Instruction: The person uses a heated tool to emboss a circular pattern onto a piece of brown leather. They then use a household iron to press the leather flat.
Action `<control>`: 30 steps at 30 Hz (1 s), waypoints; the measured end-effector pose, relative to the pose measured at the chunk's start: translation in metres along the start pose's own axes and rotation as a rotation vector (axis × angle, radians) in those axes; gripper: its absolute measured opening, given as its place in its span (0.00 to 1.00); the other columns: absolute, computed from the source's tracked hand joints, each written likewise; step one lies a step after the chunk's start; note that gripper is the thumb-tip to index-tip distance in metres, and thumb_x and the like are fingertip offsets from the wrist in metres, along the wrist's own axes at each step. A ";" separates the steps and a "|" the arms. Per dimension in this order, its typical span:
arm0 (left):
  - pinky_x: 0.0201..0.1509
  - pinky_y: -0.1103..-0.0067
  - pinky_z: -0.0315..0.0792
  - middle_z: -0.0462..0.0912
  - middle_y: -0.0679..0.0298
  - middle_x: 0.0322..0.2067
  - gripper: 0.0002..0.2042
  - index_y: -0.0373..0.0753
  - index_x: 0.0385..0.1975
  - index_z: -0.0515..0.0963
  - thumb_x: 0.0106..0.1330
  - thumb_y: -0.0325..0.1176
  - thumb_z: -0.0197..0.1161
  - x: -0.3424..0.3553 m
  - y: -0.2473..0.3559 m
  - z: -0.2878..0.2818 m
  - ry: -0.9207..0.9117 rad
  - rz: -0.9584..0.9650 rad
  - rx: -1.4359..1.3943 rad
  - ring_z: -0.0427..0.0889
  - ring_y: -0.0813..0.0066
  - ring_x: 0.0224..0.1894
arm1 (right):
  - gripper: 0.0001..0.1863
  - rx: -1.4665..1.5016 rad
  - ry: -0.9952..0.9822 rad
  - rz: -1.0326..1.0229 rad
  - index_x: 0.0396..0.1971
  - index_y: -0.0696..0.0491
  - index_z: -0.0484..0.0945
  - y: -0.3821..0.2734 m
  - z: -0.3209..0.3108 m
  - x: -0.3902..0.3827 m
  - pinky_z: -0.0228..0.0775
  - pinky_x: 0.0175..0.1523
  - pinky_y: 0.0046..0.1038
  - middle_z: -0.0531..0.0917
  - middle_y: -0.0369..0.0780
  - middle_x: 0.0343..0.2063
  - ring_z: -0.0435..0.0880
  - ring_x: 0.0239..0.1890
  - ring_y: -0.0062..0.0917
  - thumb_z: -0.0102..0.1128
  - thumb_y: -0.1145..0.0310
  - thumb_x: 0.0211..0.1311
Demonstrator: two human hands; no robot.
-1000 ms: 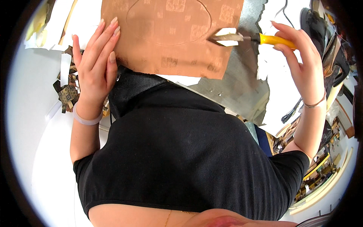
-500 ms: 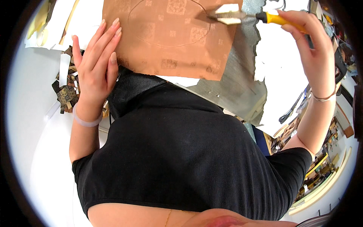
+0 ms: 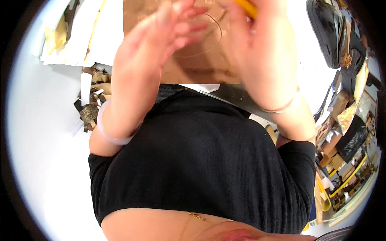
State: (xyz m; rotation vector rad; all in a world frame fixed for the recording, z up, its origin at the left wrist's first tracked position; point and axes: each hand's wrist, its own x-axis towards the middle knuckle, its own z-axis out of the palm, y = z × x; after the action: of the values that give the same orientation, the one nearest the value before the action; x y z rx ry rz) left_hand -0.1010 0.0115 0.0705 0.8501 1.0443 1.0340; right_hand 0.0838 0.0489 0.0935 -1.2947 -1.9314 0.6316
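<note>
My left hand [image 3: 148, 48] is raised over the left part of a brown patterned sheet [image 3: 199, 66], blurred, its fingers apart and holding nothing. My right hand [image 3: 269, 56], also blurred, is over the sheet's right side, closed on a yellow-handled tool [image 3: 246, 6] at the top of the view; the tool's working end is hidden. A faint oval line shows on the sheet between my hands. Under the sheet's lower edge lie a dark metal plate [image 3: 229, 94] and a black perforated piece [image 3: 169, 92].
White and yellowish sheets [image 3: 76, 36] lie at the upper left, above a pile of patterned scraps [image 3: 88, 114]. Black shoe-shaped items [image 3: 323, 32] stand at the upper right. Cardboard, a black plastic bag [image 3: 352, 136] and mixed materials crowd the right side.
My left hand has lifted off the sheet and moved right and upward. My right hand and yellow tool have moved leftward and upward. The sheet appears further right in the view.
</note>
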 end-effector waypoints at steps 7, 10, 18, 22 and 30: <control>0.68 0.71 0.70 0.82 0.59 0.57 0.18 0.33 0.62 0.76 0.86 0.40 0.51 0.030 0.034 0.012 0.010 0.157 -0.256 0.80 0.68 0.59 | 0.36 0.027 0.200 -0.428 0.67 0.58 0.72 0.006 0.038 0.013 0.76 0.57 0.42 0.85 0.50 0.45 0.85 0.48 0.48 0.73 0.69 0.57; 0.65 0.67 0.76 0.83 0.53 0.57 0.18 0.30 0.61 0.76 0.85 0.39 0.52 0.040 0.032 0.006 0.151 0.236 -0.073 0.82 0.60 0.61 | 0.35 -0.020 0.231 -0.384 0.69 0.61 0.69 0.004 0.037 0.011 0.74 0.63 0.42 0.83 0.53 0.51 0.83 0.55 0.50 0.70 0.71 0.61; 0.48 0.78 0.78 0.82 0.64 0.40 0.15 0.28 0.58 0.77 0.86 0.33 0.52 0.049 0.080 -0.113 0.163 0.453 0.707 0.79 0.79 0.38 | 0.20 -0.188 0.550 -0.166 0.69 0.56 0.74 0.093 -0.046 -0.067 0.70 0.74 0.35 0.83 0.45 0.64 0.81 0.67 0.34 0.55 0.71 0.82; 0.49 0.81 0.76 0.85 0.62 0.44 0.12 0.32 0.57 0.78 0.81 0.31 0.62 0.040 0.090 -0.102 0.138 0.602 1.372 0.82 0.77 0.42 | 0.21 -0.263 0.422 0.067 0.70 0.58 0.70 0.098 -0.049 -0.115 0.65 0.77 0.37 0.80 0.47 0.68 0.76 0.72 0.35 0.51 0.70 0.83; 0.47 0.73 0.75 0.89 0.63 0.40 0.10 0.39 0.46 0.84 0.67 0.31 0.74 0.061 0.102 -0.053 -0.572 0.798 1.701 0.85 0.65 0.40 | 0.19 -0.171 0.395 0.170 0.65 0.57 0.77 0.097 -0.011 -0.143 0.71 0.67 0.35 0.84 0.43 0.60 0.81 0.61 0.38 0.60 0.72 0.77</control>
State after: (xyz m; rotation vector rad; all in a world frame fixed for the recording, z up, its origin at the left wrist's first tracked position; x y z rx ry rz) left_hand -0.1687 0.1037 0.1325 2.8908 0.9068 0.1629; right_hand 0.1827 -0.0469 -0.0119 -1.5698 -1.5873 0.2664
